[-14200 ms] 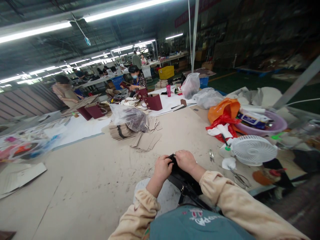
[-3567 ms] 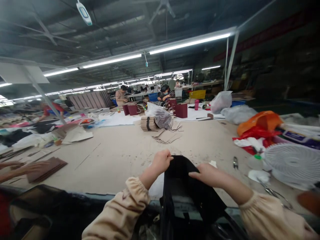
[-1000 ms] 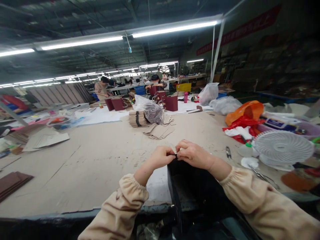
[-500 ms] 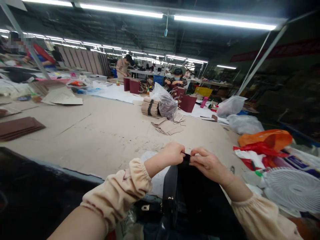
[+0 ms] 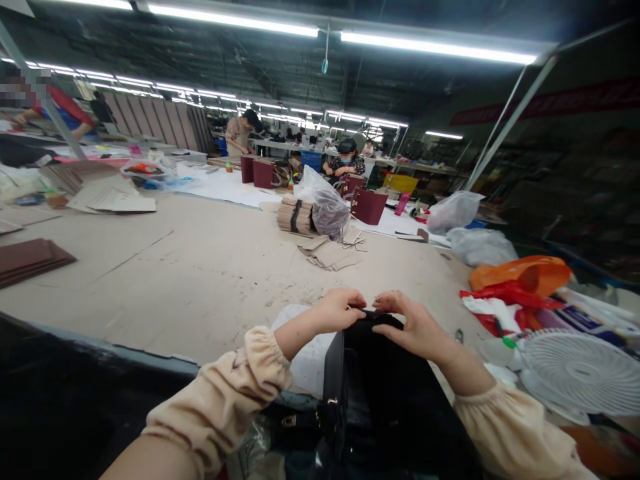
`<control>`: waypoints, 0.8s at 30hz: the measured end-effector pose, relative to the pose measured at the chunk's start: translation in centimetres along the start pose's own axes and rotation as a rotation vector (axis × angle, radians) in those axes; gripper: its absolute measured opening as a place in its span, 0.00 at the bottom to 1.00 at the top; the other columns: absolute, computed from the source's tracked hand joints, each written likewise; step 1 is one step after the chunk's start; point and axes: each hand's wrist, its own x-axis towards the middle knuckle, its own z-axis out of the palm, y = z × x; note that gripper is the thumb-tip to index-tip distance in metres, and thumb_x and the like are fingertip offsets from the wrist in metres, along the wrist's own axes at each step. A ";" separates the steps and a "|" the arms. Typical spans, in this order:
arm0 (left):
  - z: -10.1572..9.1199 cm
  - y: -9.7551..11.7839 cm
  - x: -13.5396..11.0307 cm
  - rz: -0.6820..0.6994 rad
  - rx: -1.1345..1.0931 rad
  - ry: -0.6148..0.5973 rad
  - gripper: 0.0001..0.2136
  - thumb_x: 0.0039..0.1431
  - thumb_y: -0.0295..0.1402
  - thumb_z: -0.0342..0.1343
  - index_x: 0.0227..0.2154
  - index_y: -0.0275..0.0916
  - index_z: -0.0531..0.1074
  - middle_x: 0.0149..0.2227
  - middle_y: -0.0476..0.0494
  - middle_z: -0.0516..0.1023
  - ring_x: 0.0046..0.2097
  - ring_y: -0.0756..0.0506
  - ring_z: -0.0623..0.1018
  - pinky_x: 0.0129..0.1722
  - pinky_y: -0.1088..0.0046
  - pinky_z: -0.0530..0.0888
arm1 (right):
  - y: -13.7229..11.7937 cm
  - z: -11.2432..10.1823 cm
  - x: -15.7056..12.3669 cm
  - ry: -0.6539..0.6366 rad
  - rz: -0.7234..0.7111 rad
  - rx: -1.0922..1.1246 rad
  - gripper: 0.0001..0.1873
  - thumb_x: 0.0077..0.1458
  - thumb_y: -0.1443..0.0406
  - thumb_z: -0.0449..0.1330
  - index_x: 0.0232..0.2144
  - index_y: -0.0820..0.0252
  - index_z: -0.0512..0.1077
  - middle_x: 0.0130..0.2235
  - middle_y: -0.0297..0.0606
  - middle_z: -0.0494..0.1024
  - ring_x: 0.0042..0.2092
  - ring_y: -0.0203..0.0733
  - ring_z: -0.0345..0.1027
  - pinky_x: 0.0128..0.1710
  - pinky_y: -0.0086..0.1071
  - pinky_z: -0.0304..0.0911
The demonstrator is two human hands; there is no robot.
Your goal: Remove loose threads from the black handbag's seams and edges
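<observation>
A black handbag [image 5: 400,400] with small gold-coloured metal fittings stands at the near table edge, its mouth toward me. My left hand [image 5: 336,312] is closed at the bag's far top edge, thumb and fingers pinching the black rim. On the other side, my right hand [image 5: 413,327] is open at the same rim, thumb apart from the fingers and the black edge between them. Both forearms wear cream sleeve covers. A gold-coloured clasp plate [image 5: 289,421] shows on black material left of the bag. The bag's inside is too dark to make out.
On the table [image 5: 200,267] lie brown panels [image 5: 33,260], a strapped bundle of pieces [image 5: 295,215] and loose strips [image 5: 327,253]. A white fan [image 5: 583,370] and orange bag [image 5: 520,272] stand right. Maroon bags [image 5: 369,205] and co-workers are farther back.
My right hand has loosened from a pinch, its thumb and fingers now spread at the bag's rim. My left hand stays on the edge. The whole view has shifted slightly.
</observation>
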 end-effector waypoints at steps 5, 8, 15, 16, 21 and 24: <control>0.4 -1.1 -0.1 -0.010 -0.442 -0.044 0.12 0.44 0.23 0.57 0.36 0.35 0.70 0.44 0.39 0.76 0.43 0.45 0.77 0.44 0.67 0.71 | 0.1 0.2 -0.1 0.003 0.048 -0.007 0.18 0.46 0.70 0.59 0.42 0.55 0.64 0.38 0.36 0.74 0.39 0.40 0.70 0.41 0.37 0.68; 0.2 -1.6 -0.7 0.067 -0.727 -0.090 0.15 0.43 0.27 0.61 0.37 0.37 0.72 0.55 0.37 0.68 0.52 0.41 0.72 0.52 0.62 0.66 | -0.2 0.4 0.2 -0.001 0.082 -0.016 0.13 0.47 0.70 0.58 0.38 0.56 0.65 0.36 0.35 0.74 0.37 0.38 0.69 0.38 0.33 0.67; -0.8 -0.4 -1.9 0.158 -0.468 0.104 0.11 0.49 0.37 0.60 0.34 0.38 0.75 0.54 0.38 0.68 0.57 0.40 0.66 0.55 0.61 0.63 | 0.0 0.6 0.6 0.030 0.115 -0.118 0.12 0.47 0.72 0.54 0.36 0.56 0.64 0.33 0.33 0.73 0.35 0.37 0.68 0.37 0.32 0.63; -0.8 0.2 -2.1 0.185 -0.285 0.131 0.11 0.47 0.36 0.61 0.34 0.38 0.76 0.53 0.38 0.69 0.55 0.41 0.67 0.56 0.62 0.62 | 0.1 0.6 0.6 0.038 0.130 -0.104 0.13 0.46 0.72 0.54 0.36 0.56 0.64 0.33 0.33 0.73 0.36 0.37 0.68 0.36 0.32 0.63; 0.3 2.2 -2.6 0.326 0.496 0.237 0.08 0.47 0.33 0.61 0.33 0.40 0.75 0.46 0.41 0.72 0.48 0.41 0.69 0.55 0.56 0.61 | 0.3 1.0 0.4 0.065 0.135 -0.084 0.15 0.45 0.73 0.53 0.38 0.56 0.65 0.33 0.33 0.73 0.36 0.37 0.68 0.37 0.31 0.62; 0.7 2.5 -2.3 0.321 0.703 0.268 0.05 0.48 0.32 0.60 0.30 0.41 0.75 0.42 0.44 0.73 0.46 0.41 0.69 0.56 0.50 0.57 | 0.3 1.1 0.5 0.076 0.125 -0.094 0.16 0.45 0.74 0.54 0.38 0.56 0.65 0.33 0.33 0.73 0.35 0.36 0.68 0.37 0.31 0.62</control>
